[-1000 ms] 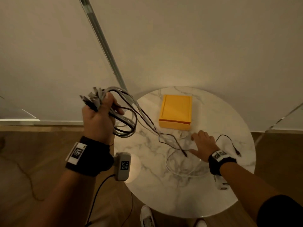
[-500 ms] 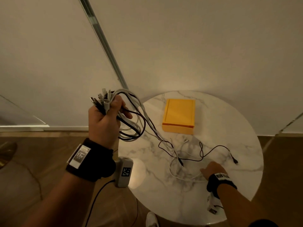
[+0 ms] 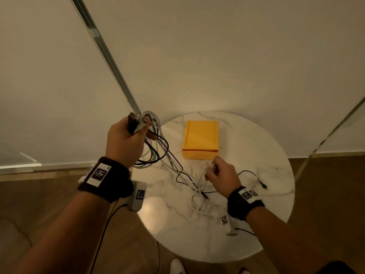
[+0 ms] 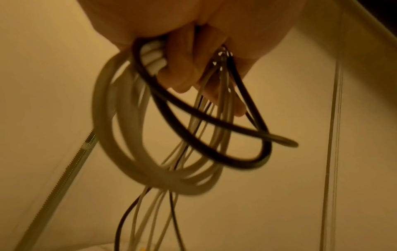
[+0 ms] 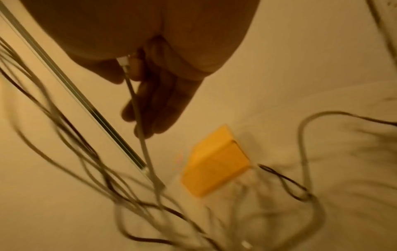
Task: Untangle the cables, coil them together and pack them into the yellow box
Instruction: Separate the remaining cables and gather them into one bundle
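Change vs half a second earlier: right hand (image 3: 221,176) had left the table surface near the body and come up forward, just short of the yellow box (image 3: 200,139). It was flat and empty on the marble table (image 3: 266,224) a second earlier; now it pinched a white cable end (image 5: 124,63) between thumb and forefinger, other fingers loosely curled alongside. Wrist view was blurred, so I'd only guess the pinched bit was the plug.

Left hand (image 3: 125,142) was raised to the left of the box, fist closed round the cable bundle (image 4: 163,135): several white and black loops hanging under the fingers, connector ends sticking out the top of the fist. Strands ran from that hand down to the loose tangle (image 3: 197,186) lying on the table just left of and below the right hand.

Meaning: one more free end was picked up, probably to feed into the coil. Untangling looked partly done and the coil started; a black cable (image 3: 254,177) lay to the right of the right hand, untouched. Box sat closed-looking beyond the right hand, nothing packed.
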Available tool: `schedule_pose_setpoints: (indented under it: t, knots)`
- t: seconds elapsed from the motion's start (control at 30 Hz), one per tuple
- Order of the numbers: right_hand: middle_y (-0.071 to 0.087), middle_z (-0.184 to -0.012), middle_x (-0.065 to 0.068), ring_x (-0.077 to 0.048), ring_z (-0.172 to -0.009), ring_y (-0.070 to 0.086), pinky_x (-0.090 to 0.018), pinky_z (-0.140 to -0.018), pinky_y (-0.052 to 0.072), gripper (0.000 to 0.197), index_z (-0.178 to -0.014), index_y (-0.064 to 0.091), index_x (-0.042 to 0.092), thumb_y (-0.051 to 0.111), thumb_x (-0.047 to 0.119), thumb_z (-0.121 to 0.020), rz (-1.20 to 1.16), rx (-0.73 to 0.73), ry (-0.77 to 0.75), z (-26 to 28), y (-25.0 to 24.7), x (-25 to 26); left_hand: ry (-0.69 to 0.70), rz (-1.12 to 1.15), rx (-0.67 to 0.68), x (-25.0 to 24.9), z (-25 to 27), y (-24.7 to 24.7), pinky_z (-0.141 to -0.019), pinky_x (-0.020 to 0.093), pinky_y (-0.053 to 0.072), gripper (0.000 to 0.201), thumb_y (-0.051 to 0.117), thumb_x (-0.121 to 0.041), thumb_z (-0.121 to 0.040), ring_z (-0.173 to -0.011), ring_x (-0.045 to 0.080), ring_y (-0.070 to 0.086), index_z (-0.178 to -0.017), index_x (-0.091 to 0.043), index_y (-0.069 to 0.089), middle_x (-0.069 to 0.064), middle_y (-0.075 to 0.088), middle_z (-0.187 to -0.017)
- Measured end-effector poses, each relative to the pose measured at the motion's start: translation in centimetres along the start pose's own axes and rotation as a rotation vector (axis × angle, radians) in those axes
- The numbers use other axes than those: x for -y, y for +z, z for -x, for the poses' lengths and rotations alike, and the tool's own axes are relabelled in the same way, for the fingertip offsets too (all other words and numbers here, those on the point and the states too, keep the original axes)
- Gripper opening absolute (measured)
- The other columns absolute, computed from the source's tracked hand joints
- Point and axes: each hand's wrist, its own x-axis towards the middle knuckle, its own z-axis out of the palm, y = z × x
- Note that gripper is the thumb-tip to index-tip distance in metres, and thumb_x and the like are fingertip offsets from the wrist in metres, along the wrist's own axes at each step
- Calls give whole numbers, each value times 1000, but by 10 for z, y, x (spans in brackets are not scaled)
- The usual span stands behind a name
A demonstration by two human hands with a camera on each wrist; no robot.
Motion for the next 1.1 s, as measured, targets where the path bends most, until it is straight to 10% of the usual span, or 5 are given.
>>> schedule_pose_setpoints:
  t: [0.17, 0.4, 0.7, 0.87, 1.1]
  knots:
    - [52, -65, -18, -30, -53, 52, -44, -53, 45, 25, -88, 38, 14, 48, 27, -106, -262, -216, -216, 3, -48, 79, 46, -676, 232, 5, -18, -4, -54, 30, 36, 58, 64, -76, -77, -56, 18, 55, -63, -21, 55, -1, 57, -57]
    - [33, -67, -1, -14, -56, 29, -33, -54, 32, 9, -99, 41, 13, 40, 12, -108, -634, -160, -295, -11, -113, 171, 45, -552, 98, -5, -28, -9, -63, 34, 52, 53, 68, -75, -78, -66, 21, 65, -74, -22, 68, 0, 68, -68]
    - [69, -78, -15, -26, -80, 71, -21, -69, 51, 21, -111, 47, 1, 59, -8, -96, -528, 1, -544, 1, -119, 247, 33, -65, -138, -31, -27, -7, -86, 34, 53, 24, 65, -37, -98, -88, 21, 71, -85, -20, 76, -4, 74, -85]
    - [78, -85, -13, -28, -89, 75, -46, -87, 58, 14, -99, 63, 7, 74, 6, -89, -445, 14, -525, 4, -94, 260, -122, 656, 4, -78, -7, 4, -49, 31, 23, 57, 46, -47, -107, -46, 13, 29, -62, -19, 67, 20, 59, -62]
    - [54, -105, 6, -17, -111, 53, -16, -88, 39, 12, -87, 71, 27, 81, 27, -82, -105, -282, -606, -3, -78, 277, -190, 1001, 116, -122, -4, 9, -45, 26, 19, 59, 41, -48, -108, -41, 11, 36, -66, -19, 71, 17, 64, -74]
